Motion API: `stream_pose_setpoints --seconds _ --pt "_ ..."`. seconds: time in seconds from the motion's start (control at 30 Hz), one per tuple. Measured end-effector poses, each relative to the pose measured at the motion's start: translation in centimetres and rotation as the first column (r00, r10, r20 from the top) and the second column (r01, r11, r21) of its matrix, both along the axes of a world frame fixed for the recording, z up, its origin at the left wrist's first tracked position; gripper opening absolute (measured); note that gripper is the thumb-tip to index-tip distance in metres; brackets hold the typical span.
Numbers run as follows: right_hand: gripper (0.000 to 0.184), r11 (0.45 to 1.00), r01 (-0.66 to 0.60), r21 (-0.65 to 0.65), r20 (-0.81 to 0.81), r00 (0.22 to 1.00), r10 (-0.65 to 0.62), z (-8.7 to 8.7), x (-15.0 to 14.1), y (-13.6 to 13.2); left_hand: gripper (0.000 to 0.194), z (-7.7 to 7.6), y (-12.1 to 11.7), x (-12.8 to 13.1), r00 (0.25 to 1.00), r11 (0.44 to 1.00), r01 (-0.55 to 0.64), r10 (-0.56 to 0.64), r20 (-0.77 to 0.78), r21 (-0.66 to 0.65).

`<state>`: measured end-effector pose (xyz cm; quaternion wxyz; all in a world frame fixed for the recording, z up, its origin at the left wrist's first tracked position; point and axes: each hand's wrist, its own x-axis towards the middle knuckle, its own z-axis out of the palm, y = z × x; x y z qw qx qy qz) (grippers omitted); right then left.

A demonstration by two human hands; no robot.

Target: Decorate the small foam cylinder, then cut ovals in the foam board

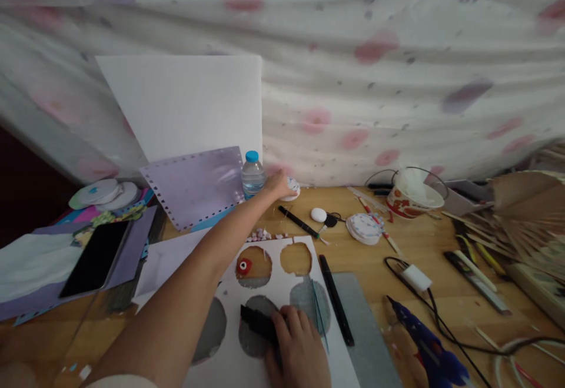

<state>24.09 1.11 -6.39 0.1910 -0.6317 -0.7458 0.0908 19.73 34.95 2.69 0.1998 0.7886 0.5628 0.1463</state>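
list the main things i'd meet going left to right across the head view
Black phone → purple punched sheet → blue-capped bottle → left hand → white oval object → patterned round stack → paper bowl → brown pleated piece

The person's left hand stretches over the wooden table, its fingers at a round patterned piece just beside a blue-capped bottle. The right hand holds a dark tool over a white sheet with round holes; a black pen lies along the sheet's right side, a blue glue gun farther right
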Motion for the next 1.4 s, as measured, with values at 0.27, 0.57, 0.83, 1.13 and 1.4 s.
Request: stream_pose_setpoints --seconds 0.27,0.57,0.83,1.13,1.4 --pt "0.040 1.000 0.001 -0.020 0.004 1.000 -0.001 0.5 0.0 -0.1 0.040 0.1 -1.6 -0.1 0.987 0.996 -0.067 0.074 0.142 -0.053" --pt "0.027 0.998 -0.019 -0.064 0.005 1.000 0.019 2.3 0.2 0.0 0.016 5.5 -20.6 -10.8 0.864 0.934 0.288 -0.349 0.364 0.213" --pt "0.024 0.997 -0.075 -0.013 0.072 0.995 0.076 2.6 0.6 -0.3 0.029 -0.6 -28.9 -23.3 0.962 0.877 0.074 0.063 -0.267 0.475" --pt "0.025 0.994 -0.028 0.103 0.164 0.986 0.010 2.0 0.7 -0.4 0.031 -0.9 -34.9 -23.1 0.960 0.797 0.146 0.028 -0.278 0.587" --pt "0.027 0.970 0.130 0.207 0.150 0.975 -0.162 1.4 1.0 -0.2 0.031 0.3 -39.2 -23.1 0.975 0.740 0.145 0.007 -0.222 0.657"
